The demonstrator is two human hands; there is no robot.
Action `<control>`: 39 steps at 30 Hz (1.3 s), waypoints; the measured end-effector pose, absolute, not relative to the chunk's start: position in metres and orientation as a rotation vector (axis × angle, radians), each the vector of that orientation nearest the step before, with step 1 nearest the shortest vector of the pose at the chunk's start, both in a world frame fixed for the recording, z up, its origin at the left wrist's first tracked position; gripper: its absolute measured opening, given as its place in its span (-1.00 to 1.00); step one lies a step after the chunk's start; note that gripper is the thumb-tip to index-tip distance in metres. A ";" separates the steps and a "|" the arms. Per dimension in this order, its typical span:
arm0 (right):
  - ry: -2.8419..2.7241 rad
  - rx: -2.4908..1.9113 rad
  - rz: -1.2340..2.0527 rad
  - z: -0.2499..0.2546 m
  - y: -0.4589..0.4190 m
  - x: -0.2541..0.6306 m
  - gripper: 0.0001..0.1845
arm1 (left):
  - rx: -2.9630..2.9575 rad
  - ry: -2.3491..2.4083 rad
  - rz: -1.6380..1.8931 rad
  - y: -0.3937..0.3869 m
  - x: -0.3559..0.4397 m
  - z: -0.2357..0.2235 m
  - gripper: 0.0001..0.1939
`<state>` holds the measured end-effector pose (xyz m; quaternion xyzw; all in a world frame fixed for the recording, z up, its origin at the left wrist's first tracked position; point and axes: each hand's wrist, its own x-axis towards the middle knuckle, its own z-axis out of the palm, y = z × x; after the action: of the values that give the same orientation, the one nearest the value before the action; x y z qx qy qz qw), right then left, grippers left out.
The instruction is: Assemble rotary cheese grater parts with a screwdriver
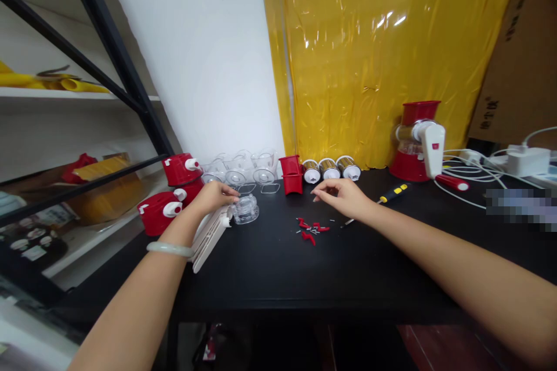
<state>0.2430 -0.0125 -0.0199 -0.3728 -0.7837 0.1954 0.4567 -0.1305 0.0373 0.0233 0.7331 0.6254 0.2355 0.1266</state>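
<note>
My left hand [216, 196], with a pale bangle on its wrist, reaches to a small clear plastic part [246, 210] on the black table. Its thumb and fingers are closed at the upper left edge of that part. Under this wrist lie white plastic handle-like pieces [211, 237], partly hidden. My right hand [342, 194] hovers above the table, fingers loosely bent and apart, nothing visible in them. Below it are several small red plastic pieces [308, 237] and metal pins [314, 231]. A yellow-and-black screwdriver [394, 193] lies partly behind my right forearm.
Red housings [159, 213] stand at left. Along the back are clear plastic hoppers [264, 169], red chutes [291, 174] and metal grater drums [329, 168]. An assembled rotary grater [410, 151] stands at right, beside white cables [472, 171]. A black-framed shelf [100, 52] borders the left side.
</note>
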 end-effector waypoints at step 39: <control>-0.965 -1.920 -0.042 -0.004 0.042 0.457 -0.13 | 2.721 1.052 0.627 -0.024 0.075 0.018 -0.69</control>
<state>0.4567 0.0421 -0.0037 -0.7855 -0.3950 -0.0172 0.4761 0.0749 -0.0244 0.0179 0.9091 0.3513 0.2094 0.0787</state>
